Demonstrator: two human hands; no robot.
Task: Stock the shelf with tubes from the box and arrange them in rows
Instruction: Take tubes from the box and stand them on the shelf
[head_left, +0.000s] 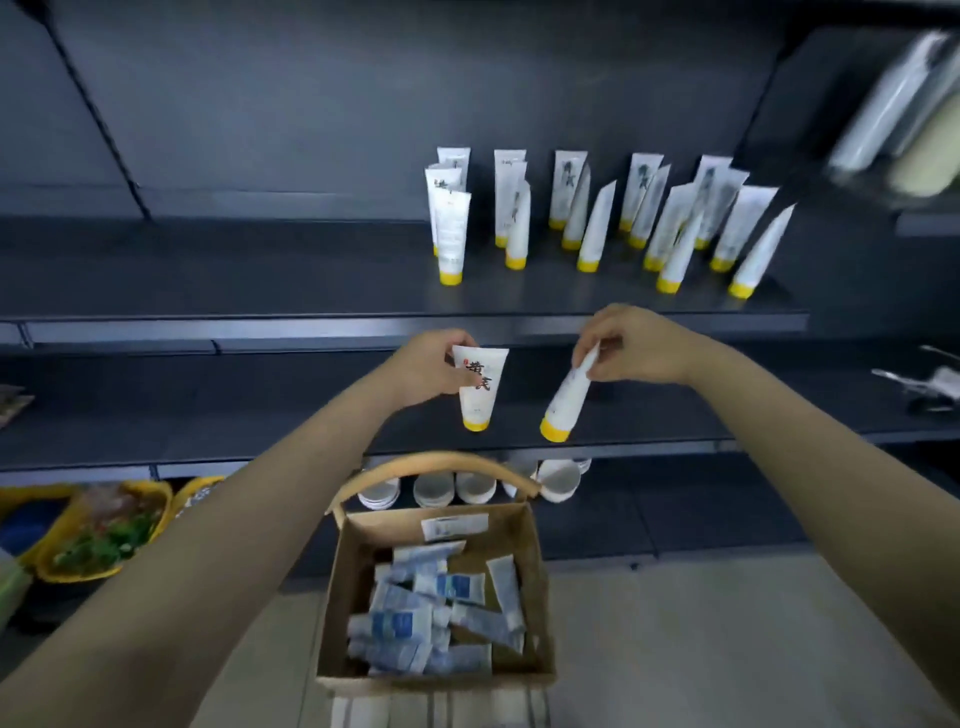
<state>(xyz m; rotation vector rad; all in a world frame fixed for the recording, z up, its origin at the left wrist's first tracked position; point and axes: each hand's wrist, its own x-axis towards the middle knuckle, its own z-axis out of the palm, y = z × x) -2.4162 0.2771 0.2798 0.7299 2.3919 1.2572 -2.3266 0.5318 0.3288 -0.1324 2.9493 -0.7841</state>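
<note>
My left hand (423, 370) grips a white tube with a yellow cap (479, 387) by its flat end, cap down, label facing me. My right hand (631, 345) pinches a second white, yellow-capped tube (567, 397) by its crimped end, tilted with the cap hanging to the lower left. Both tubes are in the air just below the front edge of the dark shelf (363, 291). Several like tubes (592, 223) stand cap-down in rows on the right half of that shelf. Below my arms, the cardboard box (535, 587) holds several blue-and-white tubes (415, 618).
A curved wooden handle (436, 462) arches over the box. White bowls (434, 488) sit on the lowest shelf behind it. Yellow baskets with greens (104, 535) stand at lower left. Metal utensils (924, 384) lie at right on the middle shelf. Wrapped packages (904, 109) are at upper right.
</note>
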